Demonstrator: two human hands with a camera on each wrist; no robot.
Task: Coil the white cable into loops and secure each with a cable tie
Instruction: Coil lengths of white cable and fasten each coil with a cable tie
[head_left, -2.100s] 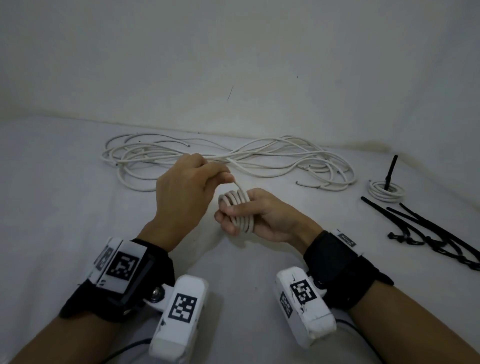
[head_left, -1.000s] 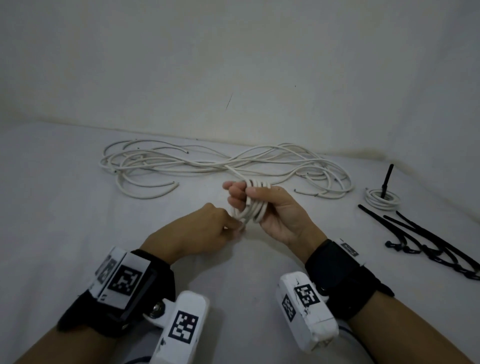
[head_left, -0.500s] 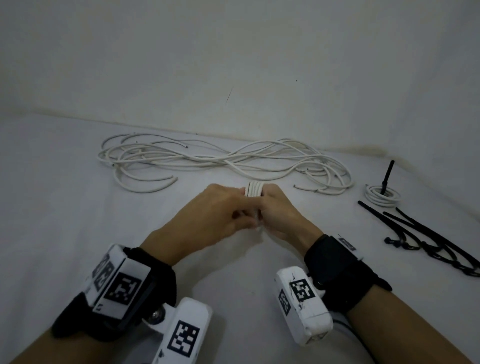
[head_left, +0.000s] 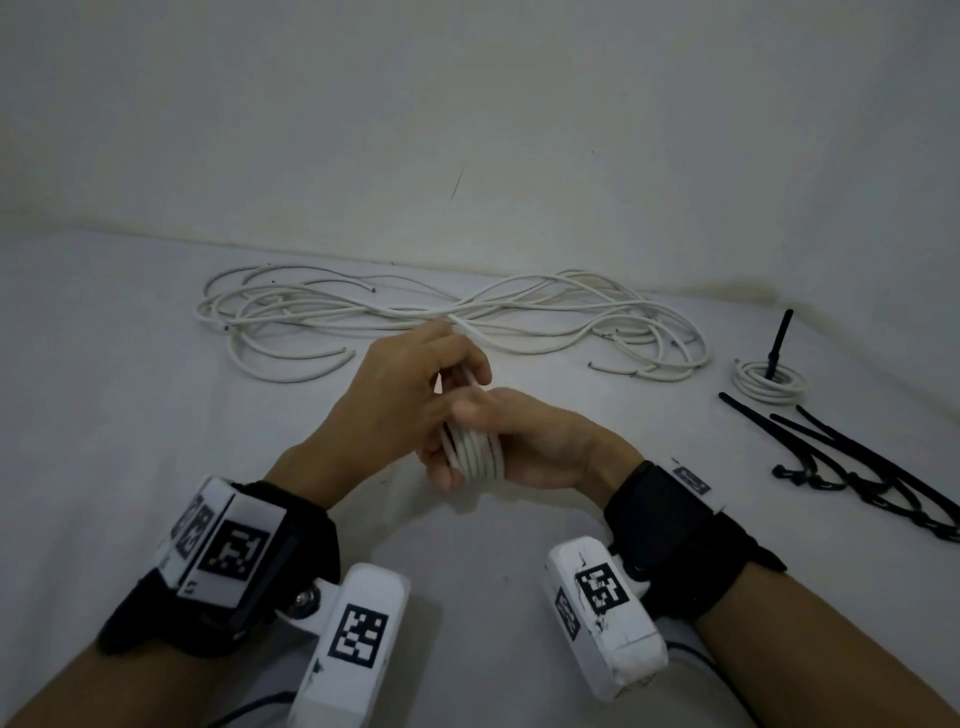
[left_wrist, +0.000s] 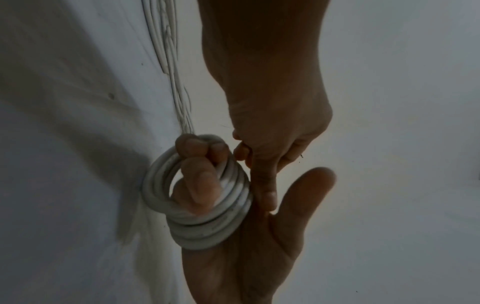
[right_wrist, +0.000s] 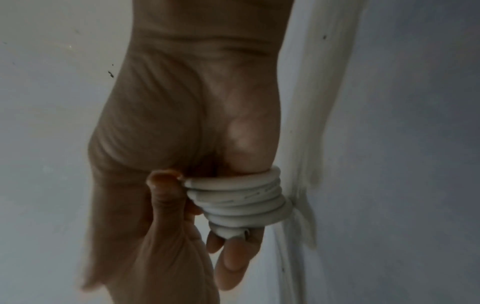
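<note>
Loose cable: the uncoiled lengths of white cable (head_left: 452, 317) lie in a long tangle across the far part of the white surface (head_left: 104, 415), well apart from the hands except where the left fingers reach close to the nearest strand.
Left hand: the left hand (head_left: 400, 395) is over the coil from the left, fingers curled around its upper turns; in the left wrist view the fingertips (left_wrist: 200, 185) hook through the ring of turns. It is grasping the coil.
Coil: a small tight coil (head_left: 475, 449) of several stacked turns is held off the surface between both hands, near the middle of the scene; a cut end (right_wrist: 245, 233) shows at the last turn in the right wrist view.
Right hand: the right hand (head_left: 540, 441) clasps the coil from the right, thumb on top and fingers wrapped beneath, clenched around the turns.
Finished coil: at far right a flat coil (head_left: 769, 382) lies with a black tie (head_left: 777, 345) standing up from it.
Spare ties: black cable ties (head_left: 857, 467) lie in a loose bunch just in front of it.
Step in hand: winding looks done, and the turns are being squared up and held together.
Next move: probably one hand must keep the turns pinched so they do not spring apart while the other reaches right for a tie.
</note>
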